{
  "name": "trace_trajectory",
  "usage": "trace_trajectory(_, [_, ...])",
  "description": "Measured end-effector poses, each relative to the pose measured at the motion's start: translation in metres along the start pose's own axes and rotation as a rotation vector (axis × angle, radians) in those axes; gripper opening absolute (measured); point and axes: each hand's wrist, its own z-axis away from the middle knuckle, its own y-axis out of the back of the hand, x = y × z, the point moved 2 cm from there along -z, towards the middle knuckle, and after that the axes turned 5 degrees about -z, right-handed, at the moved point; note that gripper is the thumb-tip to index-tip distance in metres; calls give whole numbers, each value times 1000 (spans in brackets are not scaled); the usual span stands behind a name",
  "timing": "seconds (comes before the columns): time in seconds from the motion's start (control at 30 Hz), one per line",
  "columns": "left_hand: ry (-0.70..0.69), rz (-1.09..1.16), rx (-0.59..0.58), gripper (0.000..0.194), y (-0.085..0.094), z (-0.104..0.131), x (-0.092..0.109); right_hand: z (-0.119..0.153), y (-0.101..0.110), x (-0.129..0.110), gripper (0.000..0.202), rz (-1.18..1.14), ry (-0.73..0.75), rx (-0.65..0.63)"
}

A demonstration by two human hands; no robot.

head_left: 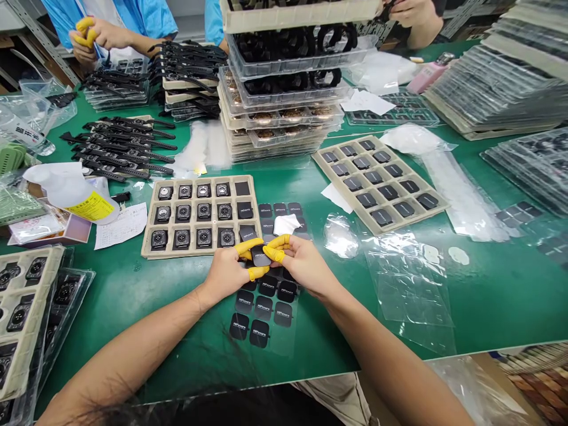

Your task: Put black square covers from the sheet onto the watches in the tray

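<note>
Between my two hands is a black smartwatch body (260,255) with a printed label on its upward face. My left hand (233,263), yellow covers on its fingertips, grips it from the left. Yellow-tipped fingers of my right hand (295,257) pinch its right edge. Below them a clear sheet of black square labels (264,307) lies on the green table, partly hidden by my hands. Just beyond, a beige tray (148,236) holds watch bodies in rows, most with their sensor backs up. A white cloth (286,224) rests on another label sheet.
At the right a second beige tray (317,157) carries dark square watch bodies. Tall stacked trays (284,118) stand behind. Strapped watches (126,145) and a plastic bottle (80,192) lie at the left. Clear film (412,290) spreads at the right. A co-worker's hands (100,35) are across the table.
</note>
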Motion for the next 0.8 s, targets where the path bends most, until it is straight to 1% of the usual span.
trace_trajectory(0.23, [25, 10, -14, 59, -1, 0, -2, -1, 0, 3, 42, 26, 10, 5])
trace_trajectory(0.47, [14, 9, -12, 58, -1, -1, -2, -2, 0, 4, 41, 10, 29, 2])
trace_trajectory(0.63, [18, 23, -25, 59, -1, -1, -1, -1, 0, 3, 41, 1, 9, 6])
trace_trajectory(0.8, [21, -8, -1, 59, -1, 0, -2, -2, 0, 3, 41, 7, 3, 1])
